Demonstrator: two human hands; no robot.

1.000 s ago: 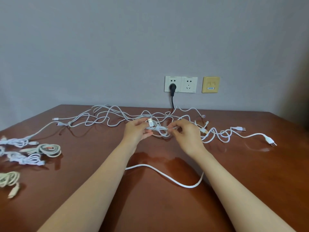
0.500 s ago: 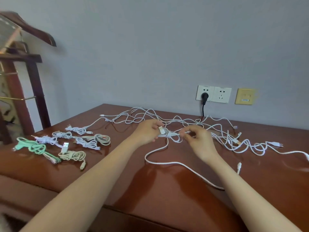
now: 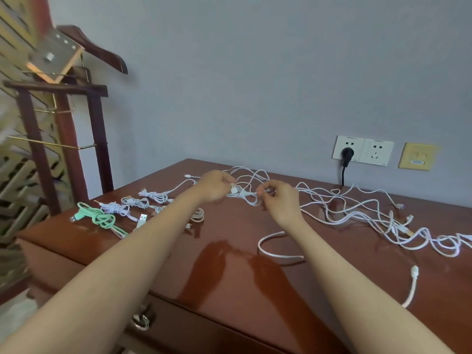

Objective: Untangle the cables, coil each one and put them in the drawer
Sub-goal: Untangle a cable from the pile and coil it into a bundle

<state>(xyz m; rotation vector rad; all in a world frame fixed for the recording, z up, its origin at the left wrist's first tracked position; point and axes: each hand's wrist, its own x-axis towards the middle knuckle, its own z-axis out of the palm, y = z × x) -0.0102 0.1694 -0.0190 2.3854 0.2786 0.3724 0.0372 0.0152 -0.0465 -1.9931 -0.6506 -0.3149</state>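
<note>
Above the brown desk top (image 3: 229,264), my left hand (image 3: 214,186) pinches a small coil of white cable (image 3: 242,195) near its USB plug. My right hand (image 3: 279,200) pinches the same cable from the right side. The cable's loose tail (image 3: 270,247) loops down onto the desk between my forearms. A tangle of white cables (image 3: 357,213) spreads to the right and behind my hands. Several coiled cables lie at the left, among them a green one (image 3: 99,217) and white ones (image 3: 153,196). A drawer front with a metal handle (image 3: 140,321) shows under the desk's near edge.
A black plug (image 3: 347,153) sits in a white wall socket, with a yellow wall plate (image 3: 416,156) beside it. A dark wooden stand (image 3: 63,139) rises left of the desk. A loose cable end (image 3: 412,279) lies at the front right.
The view has swung left and down, bringing the wooden stand and drawer handle into sight. Both hands keep holding the white cable bundle, and its tail has drawn closer in.
</note>
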